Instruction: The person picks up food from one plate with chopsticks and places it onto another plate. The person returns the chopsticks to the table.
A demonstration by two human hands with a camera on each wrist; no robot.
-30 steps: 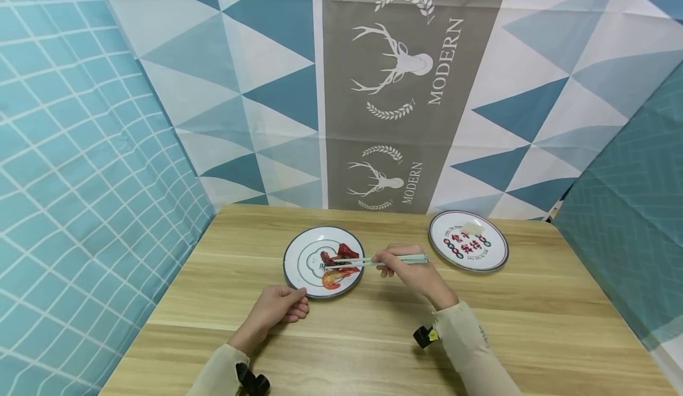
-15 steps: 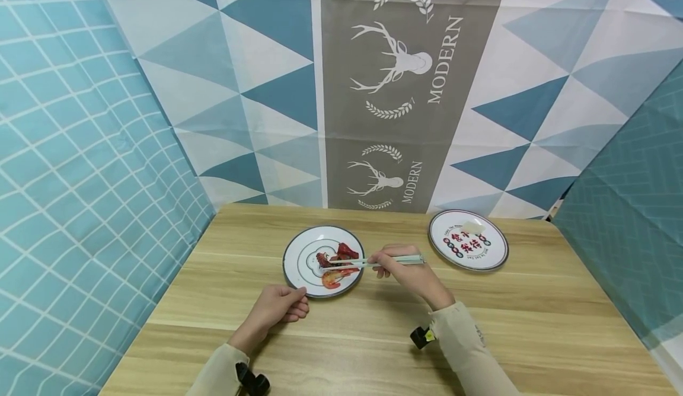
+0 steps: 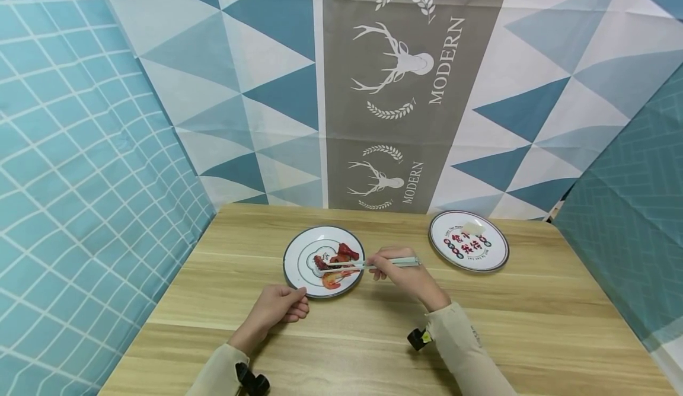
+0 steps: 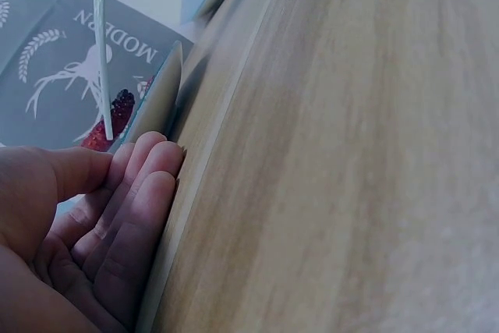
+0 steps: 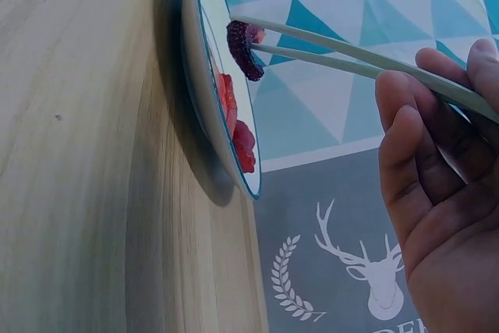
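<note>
A white plate (image 3: 297, 268) with a dark rim holds an orange shrimp (image 3: 332, 281) and several red food pieces (image 3: 348, 251). My left hand (image 3: 276, 308) holds the plate's near-left rim, thumb at the edge with fingers bent beneath it. From the right, my right hand (image 3: 397, 271) grips a pair of pale green chopsticks (image 5: 327, 40). Their tips sit at a dark red, bumpy, curved piece of food (image 5: 243, 48), which stands up from the plate in the right wrist view. The left wrist view catches one chopstick (image 4: 101, 52) reaching down to that piece.
A second white plate (image 3: 453, 227) with red lettering and a small pale piece (image 3: 472, 228) on it stands at the back right. The wooden table (image 3: 363, 348) ends at a patterned cloth backdrop (image 3: 373, 117), with blue cloths on both sides.
The chopsticks and my right hand have shifted slightly left and toward me. The dark red piece has moved left, away from the other food. My left hand stays on the plate.
</note>
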